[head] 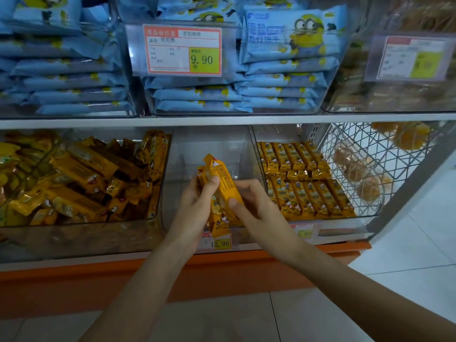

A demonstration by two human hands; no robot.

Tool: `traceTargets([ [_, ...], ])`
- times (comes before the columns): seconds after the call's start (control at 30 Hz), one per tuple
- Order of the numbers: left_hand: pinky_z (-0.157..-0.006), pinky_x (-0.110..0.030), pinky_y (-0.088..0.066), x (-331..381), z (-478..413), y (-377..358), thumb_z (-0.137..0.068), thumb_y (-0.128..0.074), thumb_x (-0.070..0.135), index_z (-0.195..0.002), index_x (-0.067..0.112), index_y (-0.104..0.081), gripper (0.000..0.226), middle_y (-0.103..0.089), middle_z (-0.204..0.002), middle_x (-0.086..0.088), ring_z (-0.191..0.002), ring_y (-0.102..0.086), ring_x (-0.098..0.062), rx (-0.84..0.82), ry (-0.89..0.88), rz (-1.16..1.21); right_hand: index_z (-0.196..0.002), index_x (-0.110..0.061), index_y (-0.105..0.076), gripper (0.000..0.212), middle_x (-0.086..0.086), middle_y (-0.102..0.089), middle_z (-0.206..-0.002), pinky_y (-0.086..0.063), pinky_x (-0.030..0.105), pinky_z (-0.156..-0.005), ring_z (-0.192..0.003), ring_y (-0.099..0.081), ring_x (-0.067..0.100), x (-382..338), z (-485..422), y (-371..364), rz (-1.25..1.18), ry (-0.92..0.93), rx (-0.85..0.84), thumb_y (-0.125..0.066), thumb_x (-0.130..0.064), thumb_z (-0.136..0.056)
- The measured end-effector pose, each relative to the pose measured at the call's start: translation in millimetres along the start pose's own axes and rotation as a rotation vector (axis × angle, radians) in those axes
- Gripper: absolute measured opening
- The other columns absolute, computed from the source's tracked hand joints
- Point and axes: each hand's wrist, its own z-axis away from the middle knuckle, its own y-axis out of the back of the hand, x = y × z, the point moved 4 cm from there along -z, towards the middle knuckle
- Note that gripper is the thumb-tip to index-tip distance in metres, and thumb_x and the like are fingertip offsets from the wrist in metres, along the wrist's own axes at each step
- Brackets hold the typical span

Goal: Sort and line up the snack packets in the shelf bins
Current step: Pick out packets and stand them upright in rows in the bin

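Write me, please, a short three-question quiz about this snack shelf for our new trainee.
1. True or false: the left hand and right hand both grip the bundle of yellow foil snack packets.
2. Which lower clear plastic bin holds packets in neat rows? A. left bin B. middle bin C. right bin
3. Fill in: the cartoon-printed plastic packets above are ___.
Key: 1 true; 2 C; 3 blue.
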Motion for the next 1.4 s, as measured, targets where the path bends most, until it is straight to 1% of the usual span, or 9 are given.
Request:
traceTargets([
  [0.17,-0.077,-0.041,-0.057,1.9,-1.0,-5.8,-0.087,-0.054,0.034,-0.116,0.010,-0.060,0.038,-0.070,-0.105,-0.010,-0.092,-0.068,-0.025,-0.048,0.016,0.081,-0.113,-0.025,-0.045,0.045,0.005,-0.060,-0.097,-0.052,0.021,-0.069,-0.086,-0.061,0.013,8.5,-7.3,22.4,0.044,-0.111,0.107,-0.074,-0.025,-0.078],
  [0.3,-0.056,-0.027,-0.057,2.0,-9.0,-4.2,-0.095,-0.047,0.015,-0.113,0.008,-0.056,0.021,-0.060,-0.087,-0.006,-0.071,-0.063,-0.016,0.050,0.092,0.237,-0.091,-0.039,-0.046,0.038,-0.010,-0.055,-0.087,-0.045,0.011,-0.063,-0.076,-0.055,-0.002,-1.4,0.3,45.0,0.347,0.070,0.281,-0.075,-0.018,-0.077],
  [0.47,-0.077,-0.036,-0.057,3.8,-13.8,-22.7,-0.097,-0.046,0.016,-0.124,0.009,-0.054,0.029,-0.061,-0.095,-0.001,-0.069,-0.068,-0.008,-0.008,0.044,0.163,-0.103,-0.017,-0.040,0.039,-0.012,-0.050,-0.073,-0.042,0.029,-0.052,-0.059,-0.048,0.005,4.4,10.8,80.2,0.648,0.134,0.390,-0.072,-0.020,-0.081],
  [0.53,-0.082,-0.037,-0.054,4.0,-16.8,-31.3,-0.097,-0.046,0.017,-0.121,0.012,-0.056,0.026,-0.063,-0.095,0.000,-0.072,-0.067,-0.009,-0.026,0.024,0.120,-0.106,-0.012,-0.040,0.041,-0.015,-0.045,-0.066,-0.037,0.025,-0.047,-0.053,-0.045,0.002,9.0,11.1,96.1,0.740,0.100,0.414,-0.071,-0.022,-0.082],
  [0.77,-0.080,-0.025,-0.045,1.4,-25.7,-50.2,-0.095,-0.051,0.023,-0.120,0.016,-0.058,0.027,-0.063,-0.094,0.008,-0.089,-0.059,-0.008,-0.077,-0.057,-0.079,-0.127,-0.009,-0.037,0.061,0.000,-0.059,-0.093,-0.042,0.019,-0.051,-0.069,-0.053,0.010,57.2,-10.1,149.6,0.662,-0.319,0.298,-0.069,-0.036,-0.083],
  [0.9,-0.084,-0.026,-0.046,-1.4,-27.5,-53.0,-0.094,-0.053,0.023,-0.118,0.019,-0.059,0.025,-0.065,-0.100,0.004,-0.095,-0.060,-0.010,-0.082,-0.069,-0.105,-0.130,-0.008,-0.040,0.061,0.009,-0.059,-0.117,-0.052,0.032,-0.078,-0.097,-0.058,0.021,87.7,-13.2,157.9,0.563,-0.545,0.171,-0.071,-0.028,-0.082],
  [1.1,-0.071,-0.018,-0.047,-6.6,-28.5,-55.1,-0.093,-0.053,0.021,-0.116,0.021,-0.060,0.023,-0.066,-0.097,0.007,-0.084,-0.063,-0.001,-0.083,-0.050,-0.086,-0.127,-0.004,-0.047,0.042,0.009,-0.064,-0.104,-0.053,0.037,-0.081,-0.088,-0.061,0.020,84.5,-22.9,161.0,0.412,-0.531,0.196,-0.060,-0.022,-0.091],
  [1.23,-0.074,-0.021,-0.046,-7.7,-27.1,-54.2,-0.093,-0.053,0.021,-0.116,0.021,-0.060,0.023,-0.066,-0.097,0.008,-0.083,-0.064,0.000,-0.082,-0.049,-0.078,-0.121,0.001,-0.053,0.034,0.003,-0.061,-0.086,-0.054,0.017,-0.065,-0.074,-0.059,0.011,85.4,-20.3,148.6,0.221,-0.585,0.093,-0.060,-0.013,-0.091],
  [1.4,-0.080,-0.024,-0.047,-8.6,-24.9,-54.0,-0.093,-0.053,0.021,-0.114,0.023,-0.060,0.022,-0.066,-0.100,0.007,-0.090,-0.063,-0.004,-0.082,-0.032,-0.074,-0.113,0.000,-0.063,0.029,0.011,-0.064,-0.096,-0.049,0.027,-0.069,-0.081,-0.059,0.018,79.7,-19.6,150.7,0.597,-0.522,0.089,-0.059,-0.019,-0.092],
])
